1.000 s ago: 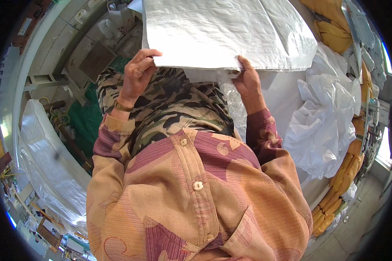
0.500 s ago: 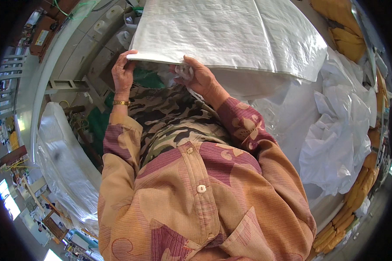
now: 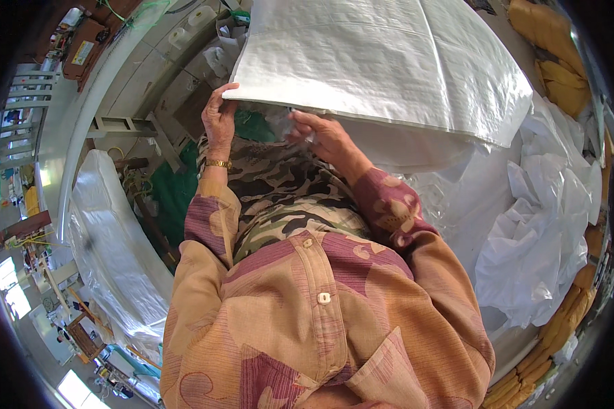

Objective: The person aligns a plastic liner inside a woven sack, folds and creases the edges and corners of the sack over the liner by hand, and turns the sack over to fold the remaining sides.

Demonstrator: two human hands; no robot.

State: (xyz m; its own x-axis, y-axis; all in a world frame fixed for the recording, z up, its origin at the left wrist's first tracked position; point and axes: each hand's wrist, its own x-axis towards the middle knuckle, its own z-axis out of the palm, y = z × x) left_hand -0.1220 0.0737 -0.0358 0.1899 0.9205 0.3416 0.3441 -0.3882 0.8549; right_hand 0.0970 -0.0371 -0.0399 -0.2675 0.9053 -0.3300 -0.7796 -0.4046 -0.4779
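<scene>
A large white woven plastic sack, stacked or folded flat, spreads out before me with its near edge toward my body. My left hand, with a gold-coloured band at its wrist, pinches the sack's near left corner, thumb and fingers closed on it. Just below the near edge is my right hand, its fingers curled together and slightly blurred. Something small and pale shows at those fingers, too unclear to name. Crumpled clear plastic film lies behind the right fingertips.
Crumpled white plastic sheeting is heaped at the right, beside folded yellow-brown material. At the left lies a long plastic-wrapped bundle, near a pale metal frame. White spools stand at the far left.
My right hand has come off the sack's edge, shifting slightly left and down, and its fingers have curled in. My left hand keeps the corner. The whole view has shifted a little.
</scene>
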